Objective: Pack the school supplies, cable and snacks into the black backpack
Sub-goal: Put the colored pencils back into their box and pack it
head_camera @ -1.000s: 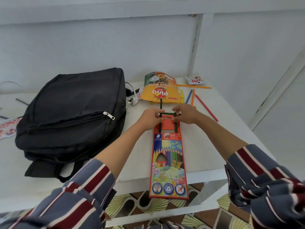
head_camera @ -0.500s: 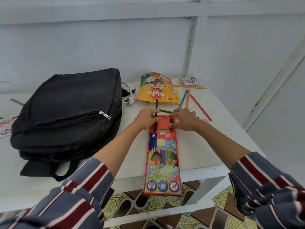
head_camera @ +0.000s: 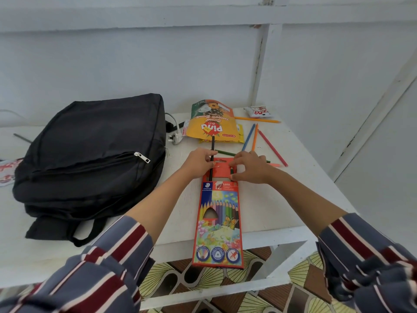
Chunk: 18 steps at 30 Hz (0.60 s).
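1. Head view: the left hand (head_camera: pixel 200 163) has its fingers curled, pinching a black pencil (head_camera: pixel 212 148). That pencil stands in the open top of the pencil box (head_camera: pixel 217 224), its far end reaching well past the fingertips toward the yellow snack pouch (head_camera: pixel 212 126).
2. The right hand (head_camera: pixel 251 168) is curled at the box's top right corner. Its forefinger and thumb close on the end of an inserted green pencil (head_camera: pixel 231 171), which is nearly all inside the box.
3. The box's red flap (head_camera: pixel 222 168) lies open between the two sets of fingers.
4. The box lies flat on the white table (head_camera: pixel 270 211), running from the fingers back toward the person and overhanging the near edge.
5. Just beyond the right fingers lie a loose green pencil (head_camera: pixel 225 152), a blue pencil (head_camera: pixel 248 137), an orange pencil (head_camera: pixel 255 137) and a red pencil (head_camera: pixel 272 147).
6. Farther beyond them lie a yellow pencil (head_camera: pixel 257 119) and a small snack packet (head_camera: pixel 257 111).
7. The black backpack (head_camera: pixel 90 154) lies zipped, left of the left fingers and apart from them. A white charger plug (head_camera: pixel 176 138) sits between it and the pouch.
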Tool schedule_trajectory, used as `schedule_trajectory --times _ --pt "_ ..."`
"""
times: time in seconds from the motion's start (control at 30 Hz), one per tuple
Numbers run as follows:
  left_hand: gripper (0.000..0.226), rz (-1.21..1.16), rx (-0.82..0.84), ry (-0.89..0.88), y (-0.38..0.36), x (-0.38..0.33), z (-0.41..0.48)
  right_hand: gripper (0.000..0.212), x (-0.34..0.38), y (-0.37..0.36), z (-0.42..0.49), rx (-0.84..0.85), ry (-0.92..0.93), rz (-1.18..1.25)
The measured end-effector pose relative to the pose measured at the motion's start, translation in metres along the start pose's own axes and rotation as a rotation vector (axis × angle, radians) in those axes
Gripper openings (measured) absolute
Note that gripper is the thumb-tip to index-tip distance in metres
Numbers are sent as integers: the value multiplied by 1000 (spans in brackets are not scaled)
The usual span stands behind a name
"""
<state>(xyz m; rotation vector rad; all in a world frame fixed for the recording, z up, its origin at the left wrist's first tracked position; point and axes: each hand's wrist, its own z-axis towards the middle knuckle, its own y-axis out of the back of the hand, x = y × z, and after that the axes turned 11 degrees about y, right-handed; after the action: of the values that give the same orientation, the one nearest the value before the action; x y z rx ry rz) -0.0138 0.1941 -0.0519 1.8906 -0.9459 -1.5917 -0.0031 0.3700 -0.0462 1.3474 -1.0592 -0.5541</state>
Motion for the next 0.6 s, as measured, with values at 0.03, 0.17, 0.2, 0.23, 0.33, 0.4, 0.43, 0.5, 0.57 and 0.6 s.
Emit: schedule_trajectory --times 0.03,0.17,0.2,0.23,0.33,0.4,0.43,0.5,0.57,0.6 --pt "43 -2 3 -1 0 0 0 50 1 0 1 -5 -1 -11" --pt "43 -19 12 -9 1 -1 -1 50 5 0 6 -65 33 -59" --pt "43 -24 11 -10 1 -1 -2 47 7 1 7 -68 49 -81" --pt "42 -30 8 -14 1 -1 -3 44 8 2 8 -66 62 -102" --pt "42 -35 -6 -36 0 -2 -5 41 11 4 9 -49 81 -162" --pt "42 -44 -13 -42 -1 -4 -7 40 12 5 10 -39 83 -206" --pt "42 -55 -16 -42 -1 -4 -8 40 12 5 11 -36 86 -226" --pt "42 -65 -31 -44 0 -3 -10 38 12 5 13 -43 97 -248" --pt "42 -57 -40 -49 0 -2 -11 36 13 5 15 -56 105 -261" --pt "42 -50 -44 -52 1 -2 -12 36 14 5 16 -63 107 -267"
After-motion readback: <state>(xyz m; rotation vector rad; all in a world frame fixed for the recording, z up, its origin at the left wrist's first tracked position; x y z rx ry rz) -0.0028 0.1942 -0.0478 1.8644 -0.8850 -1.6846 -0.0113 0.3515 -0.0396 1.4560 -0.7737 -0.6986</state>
